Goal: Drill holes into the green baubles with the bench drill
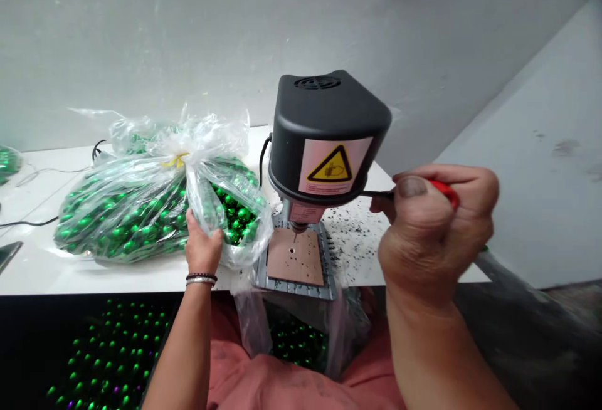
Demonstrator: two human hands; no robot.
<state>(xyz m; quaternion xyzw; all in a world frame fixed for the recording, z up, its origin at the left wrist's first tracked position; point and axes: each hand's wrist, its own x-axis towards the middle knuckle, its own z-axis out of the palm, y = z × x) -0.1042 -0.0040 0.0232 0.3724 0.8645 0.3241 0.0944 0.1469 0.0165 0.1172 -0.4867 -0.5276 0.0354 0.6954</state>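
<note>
A small black bench drill (327,137) stands on a white table (117,278), with a brown board (296,256) on its grey base under the bit. My right hand (435,228) is closed around the drill's red-knobbed feed lever (449,192). My left hand (203,244) reaches into the open mouth of a clear plastic bag (150,203) full of shiny green beads, fingers curled inside the plastic; what they hold is hidden.
Black shavings (352,228) lie scattered on the table right of the drill. Another clear bag (301,335) with green beads hangs below the table edge over my lap. More green beads (108,360) glint in the dark below left. A cable (28,222) runs at the left.
</note>
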